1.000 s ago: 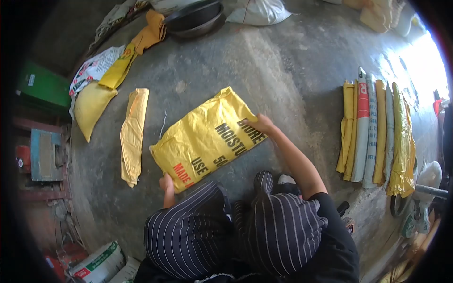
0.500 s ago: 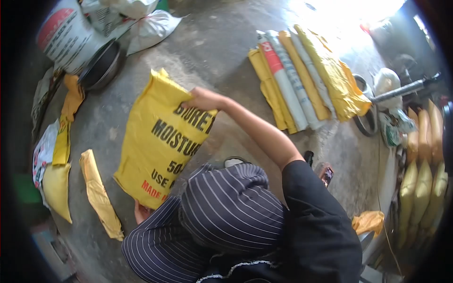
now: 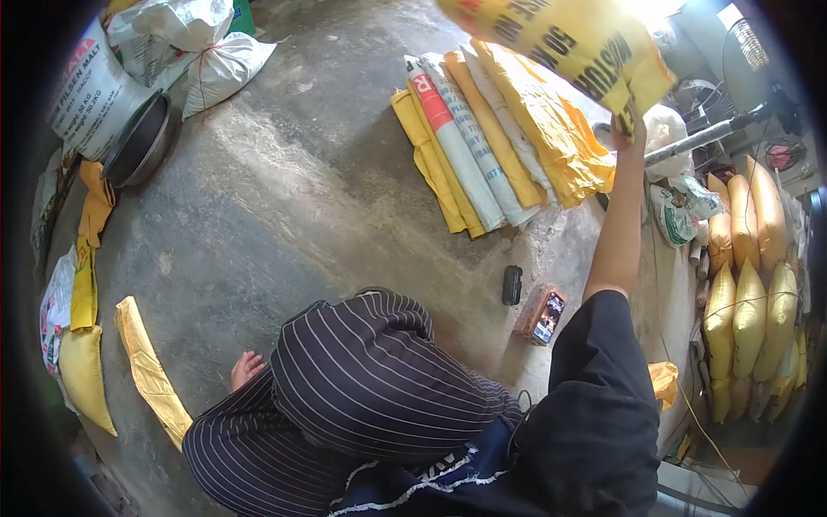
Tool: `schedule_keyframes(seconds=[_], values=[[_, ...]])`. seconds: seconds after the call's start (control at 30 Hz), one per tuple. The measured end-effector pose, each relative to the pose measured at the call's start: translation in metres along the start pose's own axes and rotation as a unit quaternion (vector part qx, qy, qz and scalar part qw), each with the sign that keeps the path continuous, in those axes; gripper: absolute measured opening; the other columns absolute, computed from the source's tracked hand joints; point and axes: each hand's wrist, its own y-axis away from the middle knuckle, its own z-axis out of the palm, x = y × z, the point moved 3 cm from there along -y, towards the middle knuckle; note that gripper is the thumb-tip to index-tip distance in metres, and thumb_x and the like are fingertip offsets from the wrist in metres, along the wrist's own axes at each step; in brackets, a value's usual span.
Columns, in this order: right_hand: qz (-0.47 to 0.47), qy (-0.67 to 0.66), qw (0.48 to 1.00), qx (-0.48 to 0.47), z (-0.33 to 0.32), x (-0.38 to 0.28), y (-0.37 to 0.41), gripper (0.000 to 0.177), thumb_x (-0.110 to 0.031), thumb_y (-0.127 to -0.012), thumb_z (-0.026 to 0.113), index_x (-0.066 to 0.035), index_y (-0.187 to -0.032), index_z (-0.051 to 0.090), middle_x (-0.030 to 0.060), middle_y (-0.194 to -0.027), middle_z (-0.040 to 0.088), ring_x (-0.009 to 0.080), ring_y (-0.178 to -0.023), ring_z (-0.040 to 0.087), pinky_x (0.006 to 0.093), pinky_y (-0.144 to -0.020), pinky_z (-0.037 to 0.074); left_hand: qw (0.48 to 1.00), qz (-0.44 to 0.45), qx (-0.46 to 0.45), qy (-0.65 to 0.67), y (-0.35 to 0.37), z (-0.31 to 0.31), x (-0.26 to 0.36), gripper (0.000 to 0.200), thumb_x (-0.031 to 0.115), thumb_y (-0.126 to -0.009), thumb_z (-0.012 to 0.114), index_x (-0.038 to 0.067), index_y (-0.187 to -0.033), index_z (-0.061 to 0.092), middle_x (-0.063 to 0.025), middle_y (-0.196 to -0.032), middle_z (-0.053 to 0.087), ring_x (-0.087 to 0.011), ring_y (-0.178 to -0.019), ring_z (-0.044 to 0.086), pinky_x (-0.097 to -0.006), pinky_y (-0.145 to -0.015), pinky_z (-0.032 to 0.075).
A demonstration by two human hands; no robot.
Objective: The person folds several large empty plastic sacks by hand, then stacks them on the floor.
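Note:
My right hand [image 3: 629, 136] grips one end of a yellow printed sack [image 3: 568, 47], which hangs in the air at the top right, smeared by motion. Below and left of it, flattened and folded sacks [image 3: 482, 138] in yellow, white and orange lie side by side on the floor. My left hand [image 3: 247, 369] shows at the lower left beside the brim of the striped hat [image 3: 370, 370], fingers apart, holding nothing. Left of that hand a folded yellow sack [image 3: 152, 370] lies on the floor.
A black basin [image 3: 138, 142] leans by a white malt sack [image 3: 95, 95] at the upper left. A phone [image 3: 548, 319] rests on a brick beside a black object [image 3: 512, 285]. Filled yellow sacks [image 3: 748, 319] stand at the right. A metal bar [image 3: 702, 140] juts in nearby.
The printed sack has swung from the left up to the top right with my right hand. My left hand has let go of its lower end. The view has shifted.

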Motion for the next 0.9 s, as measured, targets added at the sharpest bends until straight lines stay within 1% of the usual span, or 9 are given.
schedule_keyframes(seconds=[0.13,0.2,0.23,0.3,0.43,0.5,0.6,0.67,0.9], values=[[0.029,0.124,0.992,0.018,-0.117,0.051,0.016,0.036,-0.026,-0.092,0.054,-0.011,-0.125,0.048,0.0023,-0.110,0.058,0.0169,-0.102,0.057,0.0355,-0.081,0.050,0.999,-0.016,0.014,-0.030,0.018,0.011,-0.013,0.044,0.038,-0.090,0.055,0.003,-0.117,0.052,-0.0117,-0.106,0.062,-0.0232,-0.090,0.062,-0.0322,-0.079,0.049],[0.109,0.328,0.930,0.124,-0.172,0.085,0.038,0.037,-0.028,-0.094,0.052,-0.011,-0.126,0.050,0.0014,-0.117,0.058,0.0167,-0.104,0.057,0.0374,-0.085,0.049,0.998,-0.022,0.021,-0.047,0.030,0.017,-0.009,0.043,0.037,-0.090,0.056,0.003,-0.116,0.053,-0.0118,-0.106,0.062,-0.0232,-0.089,0.062,-0.0322,-0.079,0.049],[0.189,0.168,0.963,0.093,-0.156,0.097,0.060,0.036,-0.028,-0.094,0.051,-0.009,-0.125,0.052,0.0013,-0.115,0.060,0.0183,-0.103,0.059,0.0380,-0.083,0.050,0.998,-0.031,0.024,-0.053,0.037,0.016,-0.011,0.043,0.037,-0.090,0.056,0.003,-0.116,0.053,-0.0119,-0.105,0.062,-0.0232,-0.089,0.062,-0.0322,-0.079,0.049],[0.204,0.165,0.962,0.077,-0.165,0.112,0.073,0.036,-0.028,-0.094,0.052,-0.007,-0.124,0.052,0.0033,-0.110,0.062,0.0203,-0.094,0.063,0.0386,-0.076,0.053,0.996,-0.039,0.030,-0.068,0.041,0.014,-0.007,0.042,0.037,-0.090,0.056,0.003,-0.116,0.053,-0.0120,-0.105,0.062,-0.0232,-0.089,0.062,-0.0323,-0.079,0.049],[0.149,0.247,0.949,0.129,-0.154,0.096,0.064,0.037,-0.024,-0.092,0.057,-0.004,-0.122,0.052,0.0085,-0.104,0.063,0.0217,-0.083,0.065,0.0380,-0.068,0.055,0.994,-0.054,0.035,-0.091,0.056,0.016,-0.011,0.041,0.036,-0.090,0.056,0.003,-0.114,0.053,-0.0122,-0.104,0.063,-0.0232,-0.088,0.062,-0.0324,-0.078,0.050],[0.015,0.261,0.960,0.099,-0.141,0.074,0.047,0.034,-0.021,-0.092,0.057,-0.003,-0.120,0.052,0.0081,-0.104,0.062,0.0209,-0.083,0.064,0.0367,-0.067,0.056,0.993,-0.056,0.033,-0.102,0.055,0.017,-0.010,0.041,0.035,-0.089,0.056,0.002,-0.114,0.054,-0.0124,-0.103,0.063,-0.0232,-0.088,0.062,-0.0324,-0.078,0.050],[-0.107,0.432,0.895,0.008,-0.109,0.035,0.025,0.033,-0.020,-0.091,0.059,-0.003,-0.118,0.052,0.0075,-0.103,0.061,0.0195,-0.082,0.064,0.0353,-0.066,0.056,0.992,-0.049,0.029,-0.117,0.047,0.022,-0.006,0.040,0.035,-0.089,0.057,0.002,-0.113,0.054,-0.0126,-0.102,0.063,-0.0232,-0.087,0.062,-0.0325,-0.078,0.050],[-0.019,0.223,0.972,0.071,-0.099,0.021,0.009,0.038,-0.017,-0.089,0.061,0.002,-0.119,0.049,0.0102,-0.104,0.062,0.0220,-0.090,0.064,0.0360,-0.073,0.055,0.990,-0.047,0.026,-0.129,0.043,0.026,-0.002,0.040,0.034,-0.089,0.057,0.002,-0.113,0.054,-0.0127,-0.101,0.063,-0.0232,-0.087,0.063,-0.0325,-0.077,0.050],[-0.048,0.210,0.973,0.077,-0.104,0.015,0.032,0.042,-0.020,-0.091,0.058,0.000,-0.126,0.046,0.0099,-0.112,0.058,0.0193,-0.098,0.060,0.0329,-0.080,0.052,0.988,-0.039,0.020,-0.151,0.053,0.035,-0.001,0.038,0.033,-0.088,0.057,0.001,-0.111,0.055,-0.0131,-0.099,0.064,-0.0232,-0.086,0.063,-0.0327,-0.077,0.050]])
